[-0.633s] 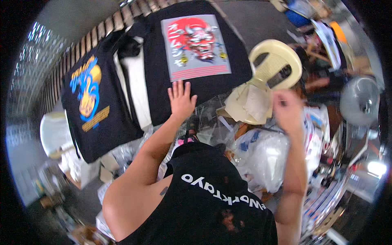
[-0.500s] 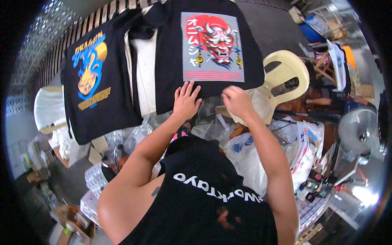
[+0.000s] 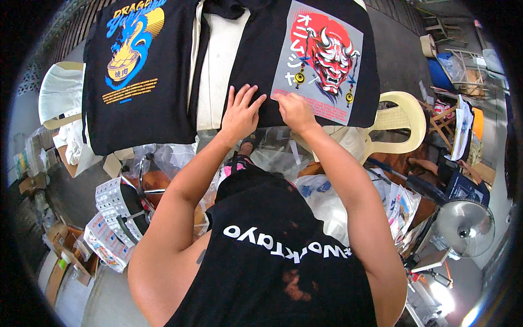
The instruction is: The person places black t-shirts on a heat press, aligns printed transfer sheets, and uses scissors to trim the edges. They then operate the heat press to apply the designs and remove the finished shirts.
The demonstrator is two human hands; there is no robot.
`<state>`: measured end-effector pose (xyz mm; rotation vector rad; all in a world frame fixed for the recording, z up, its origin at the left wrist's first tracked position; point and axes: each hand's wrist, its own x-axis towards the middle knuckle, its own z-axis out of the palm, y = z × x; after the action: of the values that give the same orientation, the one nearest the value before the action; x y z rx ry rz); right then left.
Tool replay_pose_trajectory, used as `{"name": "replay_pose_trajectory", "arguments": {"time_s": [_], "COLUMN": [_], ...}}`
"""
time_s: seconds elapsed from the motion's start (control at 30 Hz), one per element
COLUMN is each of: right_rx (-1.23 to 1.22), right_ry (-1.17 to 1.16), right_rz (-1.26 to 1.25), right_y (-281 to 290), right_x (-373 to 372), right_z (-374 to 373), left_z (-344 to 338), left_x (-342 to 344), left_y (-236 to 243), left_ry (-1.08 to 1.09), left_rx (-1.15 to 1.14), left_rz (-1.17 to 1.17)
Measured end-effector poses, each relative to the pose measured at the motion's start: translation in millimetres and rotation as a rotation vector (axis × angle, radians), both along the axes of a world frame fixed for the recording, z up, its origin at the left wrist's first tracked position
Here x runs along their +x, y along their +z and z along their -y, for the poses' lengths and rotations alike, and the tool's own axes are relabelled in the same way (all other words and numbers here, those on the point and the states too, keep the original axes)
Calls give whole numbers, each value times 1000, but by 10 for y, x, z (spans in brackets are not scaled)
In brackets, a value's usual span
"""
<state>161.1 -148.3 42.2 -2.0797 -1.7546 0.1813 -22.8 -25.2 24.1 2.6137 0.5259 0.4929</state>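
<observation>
A black T-shirt (image 3: 248, 71) lies spread in front of me, bearing a grey transfer film (image 3: 284, 68) with a red horned mask design (image 3: 331, 57). Fingers spread, my left hand (image 3: 241, 115) rests flat on the black cloth just left of the film's lower corner. My right hand (image 3: 297, 113) is closed in a pinch at that lower left corner; its fingertips partly hide the film's edge. To the left lies a second black T-shirt (image 3: 152, 117) with a blue dragon and bowl print (image 3: 131, 54). Pale board (image 3: 220, 52) shows between the two shirts.
A cream plastic chair (image 3: 400, 122) stands at the right, a covered one (image 3: 61, 95) at the left. Clear plastic bags (image 3: 171, 158) lie below the shirts. At the lower right is a round fan (image 3: 464, 228), near another person's arm (image 3: 425, 165).
My right hand has moved left and up to the film's lower left corner. My left hand stays on the shirt. The view has shifted, so both shirts appear higher.
</observation>
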Motion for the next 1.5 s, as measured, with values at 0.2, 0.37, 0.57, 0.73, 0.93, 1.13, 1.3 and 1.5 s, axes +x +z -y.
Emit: {"name": "replay_pose_trajectory", "arguments": {"time_s": [0.2, 0.37, 0.57, 0.73, 0.93, 1.13, 1.3, 1.5], "right_rx": [-75, -94, -39, -69, -80, -19, -35, -65], "right_ry": [-272, -158, -160, -191, -217, -205, -169, -164], "right_rz": [-526, -283, -403, -488, -537, -165, 19, -12], "right_y": [52, 38, 30, 73, 106, 374, 268, 125], "right_x": [83, 113, 114, 141, 125, 634, 803, 934], "right_z": [-41, -27, -30, -16, 10, 554, 1059, 1240], "left_z": [20, -5, 14, -20, 29, -704, -1308, -950], "left_x": [7, -9, -20, 5, -21, 189, 495, 612], "left_y": [-9, -33, -38, -5, -82, 26, 45, 108], "left_ry": [-6, -37, -58, -69, -38, -135, -79, -58], "left_rx": [-14, 5, 4, -35, 17, 45, 155, 437], "left_rz": [-60, -74, -103, -143, -88, -65, -21, -413]}}
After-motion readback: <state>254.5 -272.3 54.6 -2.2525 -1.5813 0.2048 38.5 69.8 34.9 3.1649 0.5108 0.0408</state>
